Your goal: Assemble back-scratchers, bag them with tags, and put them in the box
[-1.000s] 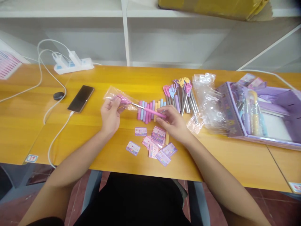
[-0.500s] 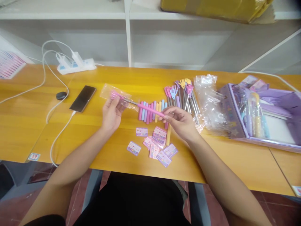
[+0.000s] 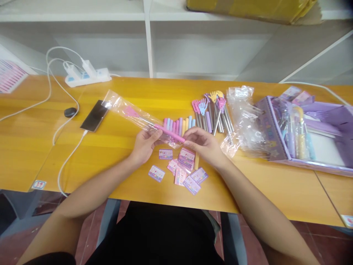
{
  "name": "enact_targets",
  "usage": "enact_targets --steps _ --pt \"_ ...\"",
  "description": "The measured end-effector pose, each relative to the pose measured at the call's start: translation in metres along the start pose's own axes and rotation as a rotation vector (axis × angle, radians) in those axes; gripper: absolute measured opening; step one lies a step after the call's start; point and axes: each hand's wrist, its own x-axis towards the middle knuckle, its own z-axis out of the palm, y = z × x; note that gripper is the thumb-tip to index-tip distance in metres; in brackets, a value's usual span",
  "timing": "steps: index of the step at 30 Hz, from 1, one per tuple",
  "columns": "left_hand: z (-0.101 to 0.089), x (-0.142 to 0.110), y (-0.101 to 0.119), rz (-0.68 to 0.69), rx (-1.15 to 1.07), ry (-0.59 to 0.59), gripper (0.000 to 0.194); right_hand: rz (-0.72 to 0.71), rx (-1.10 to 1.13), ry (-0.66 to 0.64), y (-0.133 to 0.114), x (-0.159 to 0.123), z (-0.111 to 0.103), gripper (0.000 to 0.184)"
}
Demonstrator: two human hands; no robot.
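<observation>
A pink back scratcher (image 3: 169, 133) with a hand-shaped head and a metal rod lies slantwise between my hands, its head inside a clear plastic sleeve (image 3: 116, 101). My left hand (image 3: 145, 146) is closed on the sleeve and the handle near its upper end. The handle's lower right end is pinched in my right hand (image 3: 202, 144). Behind them stands a row of coloured handle tubes (image 3: 180, 125). Small printed cards (image 3: 186, 159) lie scattered in front, beside a yellow tube (image 3: 196, 162). Several metal-rod back scratchers (image 3: 217, 110) are piled to the right.
Clear plastic sleeves (image 3: 244, 121) lie heaped beside a purple display box (image 3: 278, 151) holding wrapped items. On the left are a phone (image 3: 95, 116) on a charging cable, a round black object (image 3: 70, 112) and a power strip (image 3: 88, 76). White shelving (image 3: 193, 51) borders the table's back.
My left hand has slid right and down from the pink head to the handle. The clear sleeve now reaches over the head and rod, and my right hand keeps the handle end.
</observation>
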Motion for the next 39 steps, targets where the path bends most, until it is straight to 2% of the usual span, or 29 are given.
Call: enact_targets --steps 7,12,17,19,22,24,27,29,32,36,39 --pt "-0.006 -0.009 -0.016 0.002 0.13 -0.108 0.034 -0.02 -0.045 -0.074 -0.001 -0.004 0.005 0.032" --pt "-0.01 -0.009 -0.018 0.027 0.214 -0.11 0.036 -0.03 -0.097 -0.084 -0.001 -0.005 0.008 0.03" --pt "-0.007 -0.007 -0.014 -0.014 0.188 -0.114 0.041 -0.054 -0.122 -0.089 0.001 -0.005 0.009 0.03" --pt "-0.006 -0.006 -0.011 -0.022 0.159 -0.105 0.04 -0.066 -0.105 -0.106 0.002 -0.006 0.007 0.035" --pt "-0.004 -0.006 -0.006 -0.047 0.11 -0.095 0.038 -0.15 -0.122 -0.122 0.0 -0.006 0.003 0.053" --pt "-0.004 -0.005 -0.003 -0.063 0.086 -0.098 0.039 -0.258 -0.236 -0.109 -0.003 -0.006 0.002 0.043" --pt "-0.006 -0.003 -0.002 -0.079 0.084 -0.121 0.04 -0.42 -0.402 -0.078 -0.009 -0.005 0.003 0.01" --pt "-0.008 -0.002 -0.004 -0.051 0.127 -0.115 0.039 -0.475 -0.428 -0.06 -0.011 -0.005 0.005 0.009" --pt "-0.008 -0.004 -0.008 0.02 0.272 -0.118 0.038 -0.477 -0.435 -0.062 -0.011 -0.006 0.008 0.006" --pt "-0.005 -0.008 -0.011 -0.002 0.375 -0.237 0.036 -0.445 -0.431 -0.086 -0.007 -0.008 0.012 0.009" --pt "-0.004 -0.01 -0.01 -0.004 0.394 -0.285 0.037 -0.402 -0.457 -0.079 -0.005 -0.009 0.014 0.007"
